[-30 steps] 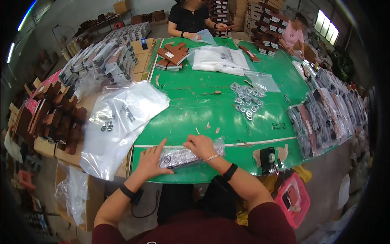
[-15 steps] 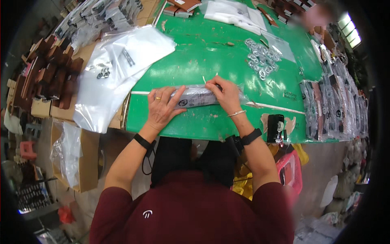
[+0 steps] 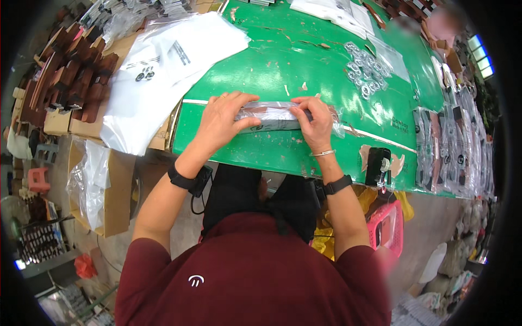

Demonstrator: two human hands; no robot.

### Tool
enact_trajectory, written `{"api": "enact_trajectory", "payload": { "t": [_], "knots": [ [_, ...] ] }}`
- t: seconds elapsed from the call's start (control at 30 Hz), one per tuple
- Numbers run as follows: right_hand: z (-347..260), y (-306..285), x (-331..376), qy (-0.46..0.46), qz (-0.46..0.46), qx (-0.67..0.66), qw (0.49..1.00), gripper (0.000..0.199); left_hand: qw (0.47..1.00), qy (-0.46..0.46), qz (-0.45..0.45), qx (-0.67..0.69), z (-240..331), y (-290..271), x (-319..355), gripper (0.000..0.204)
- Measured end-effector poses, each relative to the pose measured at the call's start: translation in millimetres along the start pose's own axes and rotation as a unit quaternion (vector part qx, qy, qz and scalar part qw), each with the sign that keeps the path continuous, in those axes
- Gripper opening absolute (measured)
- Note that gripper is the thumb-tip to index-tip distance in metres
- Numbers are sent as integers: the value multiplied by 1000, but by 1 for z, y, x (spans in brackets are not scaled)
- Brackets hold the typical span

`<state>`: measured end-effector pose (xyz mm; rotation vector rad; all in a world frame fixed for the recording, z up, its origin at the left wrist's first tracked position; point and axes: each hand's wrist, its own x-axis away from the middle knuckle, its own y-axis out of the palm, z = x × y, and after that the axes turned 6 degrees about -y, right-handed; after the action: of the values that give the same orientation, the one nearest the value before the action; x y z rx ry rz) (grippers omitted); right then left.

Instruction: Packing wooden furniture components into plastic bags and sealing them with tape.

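Observation:
A long, narrow package wrapped in clear plastic [image 3: 272, 115] lies crosswise near the front edge of the green table [image 3: 255, 149]. Reddish brown shows through its wrapping on top, grey along its near side. My left hand [image 3: 224, 117] grips its left end, thumb on the near side and fingers over the far side. At the right end my right hand [image 3: 315, 119] holds it between thumb and fingers. Loose plastic film [image 3: 338, 122] sticks out past the right hand. Small white scraps [image 3: 303, 86] lie just beyond the package.
Flat printed plastic bags [image 3: 163, 70] spread at the left, beside stacked brown wooden pieces [image 3: 68, 81]. Small clear plastic-wrapped rings [image 3: 367, 70] lie at the far right. Wrapped packages [image 3: 451, 149] stand in a row on the right, near a black phone-like object [image 3: 378, 165]. An open carton [image 3: 103, 190] sits lower left.
The package has been turned, so brown shows on top instead of the printed grey face. My right hand has let go of a thin white strip; scraps now lie on the table beyond.

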<state>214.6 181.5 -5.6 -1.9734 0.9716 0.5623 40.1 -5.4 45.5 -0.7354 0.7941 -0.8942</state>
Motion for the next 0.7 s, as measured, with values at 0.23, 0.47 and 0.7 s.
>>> {"api": "enact_trajectory", "payload": {
  "t": [0.23, 0.47, 0.7],
  "knots": [
    [-6, 3, -1, 19, 6, -14, 1000, 16, 997, -62, 32, 10, 7, 10, -4, 24],
    [-4, 2, -2, 37, 8, -31, 999, 17, 989, -117, 71, -48, 12, 21, -9, 13],
    [-3, -1, -5, 65, -26, -34, 997, 14, 986, 54, 66, -143, 24, 5, -10, 50]
  ]
}}
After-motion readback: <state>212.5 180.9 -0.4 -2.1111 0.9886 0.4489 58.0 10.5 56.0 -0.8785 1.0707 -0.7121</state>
